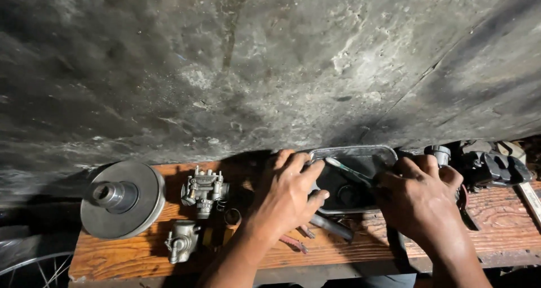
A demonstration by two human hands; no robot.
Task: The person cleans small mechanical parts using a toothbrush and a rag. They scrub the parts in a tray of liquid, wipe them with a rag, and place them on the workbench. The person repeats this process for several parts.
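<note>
Left hand (287, 189) steadying metal tray (376, 151), right hand (420, 201) gripping toothbrush (348, 171), wooden bench (496, 215)

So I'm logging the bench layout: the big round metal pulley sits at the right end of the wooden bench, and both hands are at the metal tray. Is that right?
Not quite. In the head view the round metal pulley sits at the left end of the wooden bench, not the right. The rest holds: the left hand and right hand are both at the metal tray.

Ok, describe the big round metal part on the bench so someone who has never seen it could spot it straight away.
Start at the wooden bench under the grey wall and go to its far left end. The metal disc lies flat there, left of the carburetor. It alone is a wide smooth disc with a raised hub in its middle.
</note>
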